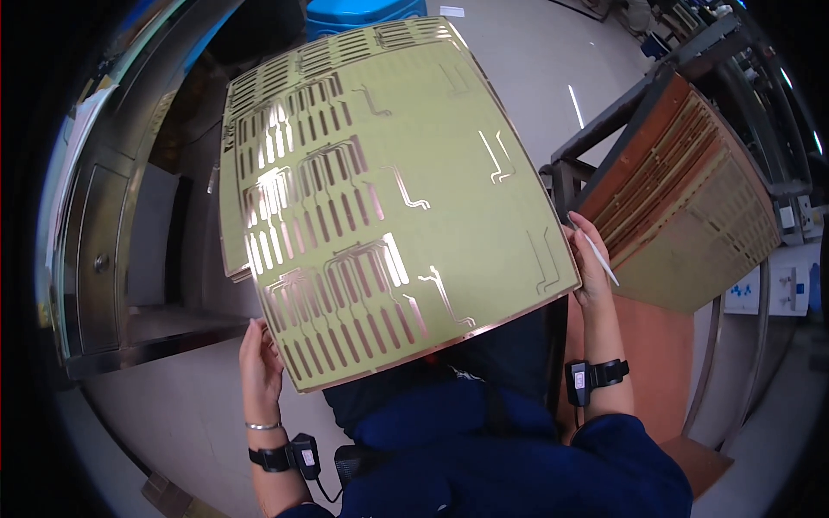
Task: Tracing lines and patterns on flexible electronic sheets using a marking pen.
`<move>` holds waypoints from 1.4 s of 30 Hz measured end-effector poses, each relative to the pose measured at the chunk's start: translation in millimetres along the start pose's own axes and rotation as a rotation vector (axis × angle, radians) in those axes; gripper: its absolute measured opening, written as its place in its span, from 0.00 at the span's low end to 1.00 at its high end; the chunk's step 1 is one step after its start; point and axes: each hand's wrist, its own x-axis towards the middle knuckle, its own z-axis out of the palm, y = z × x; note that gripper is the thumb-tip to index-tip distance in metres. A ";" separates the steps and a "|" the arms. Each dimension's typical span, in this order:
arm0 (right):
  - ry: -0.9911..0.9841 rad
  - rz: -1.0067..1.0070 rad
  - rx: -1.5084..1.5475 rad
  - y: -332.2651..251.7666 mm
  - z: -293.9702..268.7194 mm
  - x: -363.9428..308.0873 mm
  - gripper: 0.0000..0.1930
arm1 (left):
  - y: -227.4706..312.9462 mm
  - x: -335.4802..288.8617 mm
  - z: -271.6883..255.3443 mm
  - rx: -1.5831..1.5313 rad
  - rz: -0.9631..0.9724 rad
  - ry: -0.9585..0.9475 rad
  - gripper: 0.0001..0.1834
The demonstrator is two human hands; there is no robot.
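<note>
A large yellow-green circuit board panel (449, 233) with shiny copper traces lies tilted in front of me, its near edge over my lap. My left hand (262, 363) grips its near left edge, the fingers partly hidden. At the right edge, my right hand (591, 268) is closed on the panel, and a slim white pen-like tool (598, 252) is also tucked in its fingers. Beneath the panel's left side, the edge of at least one more panel (229, 233) shows. What carries the far end is hidden.
To the right, a stack of similar panels (682, 198) leans on a dark metal rack (643, 86), over an orange-brown board (643, 345). A metal cabinet (104, 250) stands at the left. Beyond the panel is a blue plastic stool (363, 10).
</note>
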 end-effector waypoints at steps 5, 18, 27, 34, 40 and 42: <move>0.006 -0.104 -0.193 1.4 -2.6 -9.2 0.16 | -7.7 -8.6 15.4 0.072 0.061 0.103 0.18; -0.147 -0.582 -0.730 -32.2 19.7 -35.3 0.14 | -39.6 13.3 22.0 0.348 0.327 0.372 0.16; -0.273 -0.468 -0.855 -8.6 29.6 -49.2 0.07 | -49.1 18.9 20.3 0.446 0.407 0.426 0.16; -0.398 -0.633 -0.989 -12.0 32.4 -41.0 0.11 | -48.5 19.1 18.3 0.455 0.412 0.435 0.16; -0.403 -0.641 -1.012 -13.8 34.1 -42.6 0.11 | -50.5 20.7 19.4 0.422 0.414 0.441 0.15; -0.374 -0.604 -1.023 -12.8 34.0 -43.3 0.11 | -49.7 20.1 20.3 0.424 0.410 0.437 0.15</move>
